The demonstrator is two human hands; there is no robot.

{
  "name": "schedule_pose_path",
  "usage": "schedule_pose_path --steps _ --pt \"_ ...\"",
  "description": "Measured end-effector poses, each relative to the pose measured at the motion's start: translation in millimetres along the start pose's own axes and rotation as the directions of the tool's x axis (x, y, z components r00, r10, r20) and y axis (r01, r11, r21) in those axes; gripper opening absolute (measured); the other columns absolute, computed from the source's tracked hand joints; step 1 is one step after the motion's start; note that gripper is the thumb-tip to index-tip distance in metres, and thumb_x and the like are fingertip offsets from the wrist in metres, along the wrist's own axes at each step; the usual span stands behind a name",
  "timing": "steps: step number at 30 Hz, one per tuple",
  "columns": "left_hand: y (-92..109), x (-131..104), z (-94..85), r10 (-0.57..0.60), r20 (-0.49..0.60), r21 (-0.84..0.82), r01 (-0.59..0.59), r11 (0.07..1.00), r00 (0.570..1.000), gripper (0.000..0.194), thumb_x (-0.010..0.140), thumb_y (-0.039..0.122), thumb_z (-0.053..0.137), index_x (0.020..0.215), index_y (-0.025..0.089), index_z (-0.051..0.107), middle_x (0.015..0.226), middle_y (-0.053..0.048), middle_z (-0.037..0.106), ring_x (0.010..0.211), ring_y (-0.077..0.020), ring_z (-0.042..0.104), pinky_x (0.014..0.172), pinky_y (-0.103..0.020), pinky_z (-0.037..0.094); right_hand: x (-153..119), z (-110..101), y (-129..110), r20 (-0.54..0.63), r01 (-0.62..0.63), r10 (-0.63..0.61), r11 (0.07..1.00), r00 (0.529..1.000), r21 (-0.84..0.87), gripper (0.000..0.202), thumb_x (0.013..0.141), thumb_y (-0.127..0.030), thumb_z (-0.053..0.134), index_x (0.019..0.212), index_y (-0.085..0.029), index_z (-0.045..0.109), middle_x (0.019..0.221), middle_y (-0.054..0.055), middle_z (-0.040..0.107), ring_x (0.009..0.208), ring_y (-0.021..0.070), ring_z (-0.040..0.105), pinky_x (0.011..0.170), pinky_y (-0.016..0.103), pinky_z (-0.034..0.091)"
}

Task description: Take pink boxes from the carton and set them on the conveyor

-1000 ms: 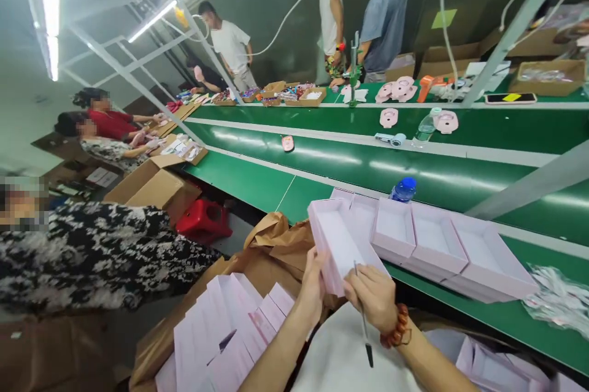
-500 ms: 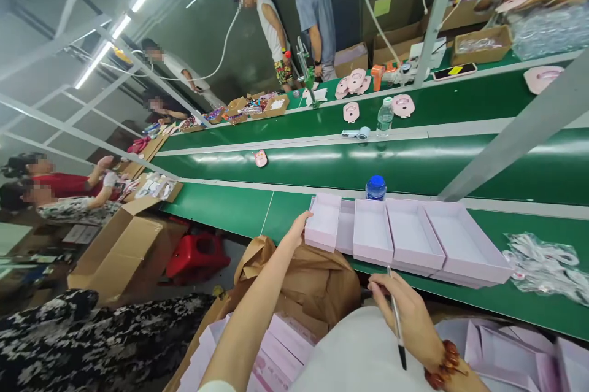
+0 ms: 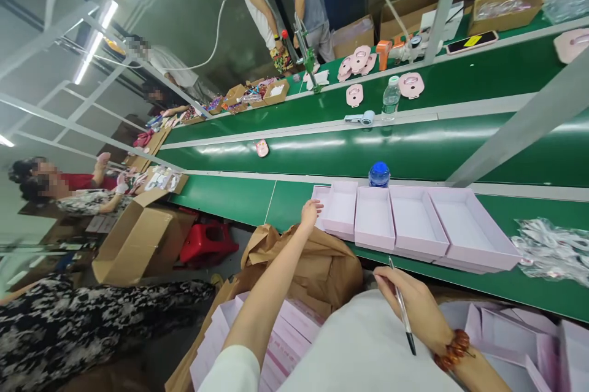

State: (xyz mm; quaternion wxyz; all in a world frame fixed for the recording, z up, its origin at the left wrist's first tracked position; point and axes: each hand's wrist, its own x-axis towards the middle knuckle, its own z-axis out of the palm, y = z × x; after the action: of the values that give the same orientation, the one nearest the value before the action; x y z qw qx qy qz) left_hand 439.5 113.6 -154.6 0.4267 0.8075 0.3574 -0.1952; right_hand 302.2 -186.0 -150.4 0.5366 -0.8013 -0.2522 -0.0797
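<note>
We reach our left hand out with its fingers loose and unclenched, its tips touching the leftmost of the shallow pale-pink cardboard box trays lined up on the green table. We count four of these trays clearly in the overlapping row, all open-topped with nothing inside, and the edge of a fifth shows under the left end. Our right hand, with a reddish-brown bead bracelet at the wrist, is closed around a thin black-tipped pen, held near our lap and apart from the trays. Just behind the row stands one bottle with a blue cap. To the right of the trays lies a heap of clear plastic bags. Below our left arm a carton lined with crumpled brown paper holds stacked flat pink box blanks; their number cannot be told. More pink box parts lie at lower right. On the far side we see one clear water bottle and several pink round-windowed pieces. No writing is legible.
</note>
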Motion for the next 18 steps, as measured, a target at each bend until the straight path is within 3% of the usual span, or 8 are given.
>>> schedule_pose_path --steps 2,5,7,9,11,14,18 --pt "-9 -7 -9.9 0.049 -0.017 0.143 -0.046 0.989 0.999 0.055 0.101 0.057 0.066 0.14 0.019 0.068 0.152 -0.012 0.068 0.146 -0.0202 0.063 0.138 -0.05 0.052 1 -1 2 0.019 0.026 -0.026 1.0 0.999 0.001 0.015 0.114 -0.023 0.057 0.109 -0.021 0.071 0.085 0.001 0.073 0.064 0.0107 0.067 0.063 0.024 0.054" --pt "-22 -18 -20.5 0.083 0.072 0.359 -0.104 0.928 0.994 0.04 0.098 0.045 0.074 0.127 0.018 0.075 0.152 -0.011 0.068 0.157 -0.0223 0.054 0.148 -0.055 0.04 1 -3 4 0.044 0.009 -0.01 1.0 0.999 0.022 0.016 0.113 -0.025 0.057 0.108 -0.021 0.072 0.083 0.001 0.072 0.063 0.0109 0.066 0.063 0.024 0.054" --pt "-27 -22 -23.2 0.101 0.125 0.46 -0.148 0.876 0.987 0.04 0.095 0.039 0.079 0.129 0.019 0.076 0.163 -0.01 0.061 0.167 -0.0256 0.044 0.152 -0.059 0.032 -1 -4 5 0.054 -0.005 0.003 1.0 0.999 0.025 0.016 0.113 -0.025 0.057 0.108 -0.021 0.072 0.084 0.001 0.072 0.063 0.011 0.066 0.063 0.024 0.055" --pt "-29 -22 -23.5 0.125 0.137 0.521 -0.179 0.834 0.983 0.055 0.093 0.035 0.081 0.145 0.022 0.069 0.181 -0.009 0.041 0.176 -0.0299 0.029 0.154 -0.063 0.025 -3 -3 5 0.061 -0.003 0.002 1.0 0.998 0.017 0.015 0.113 -0.025 0.058 0.108 -0.02 0.072 0.084 0.001 0.072 0.064 0.0109 0.067 0.063 0.024 0.055" --pt "-30 -17 -23.0 0.12 0.133 0.555 -0.174 0.813 0.984 0.081 0.091 0.035 0.082 0.166 0.027 0.052 0.191 -0.01 0.019 0.179 -0.0343 0.022 0.155 -0.065 0.025 -6 -2 5 0.07 0.0 -0.001 1.0 0.998 0.013 0.015 0.114 -0.024 0.058 0.108 -0.02 0.071 0.083 0.0 0.072 0.062 0.0109 0.066 0.062 0.024 0.055" --pt "-33 -6 -23.0 0.058 0.147 0.57 -0.133 0.811 0.987 0.106 0.091 0.036 0.083 0.18 0.031 0.024 0.193 -0.014 0.007 0.175 -0.036 0.035 0.15 -0.064 0.039 -10 1 6 0.086 -0.02 0.018 1.0 0.996 0.019 0.018 0.114 -0.025 0.056 0.106 -0.02 0.072 0.082 0.0 0.072 0.061 0.0107 0.065 0.061 0.024 0.054" --pt "-39 7 -24.3 0.053 0.186 0.563 -0.15 0.813 0.981 0.11 0.091 0.041 0.084 0.181 0.028 0.022 0.191 -0.017 0.018 0.169 -0.0333 0.047 0.148 -0.061 0.045 -13 2 5 0.089 -0.061 0.059 0.998 0.994 0.013 0.023 0.114 -0.029 0.054 0.104 -0.02 0.073 0.083 0.001 0.074 0.061 0.0111 0.066 0.062 0.024 0.054"
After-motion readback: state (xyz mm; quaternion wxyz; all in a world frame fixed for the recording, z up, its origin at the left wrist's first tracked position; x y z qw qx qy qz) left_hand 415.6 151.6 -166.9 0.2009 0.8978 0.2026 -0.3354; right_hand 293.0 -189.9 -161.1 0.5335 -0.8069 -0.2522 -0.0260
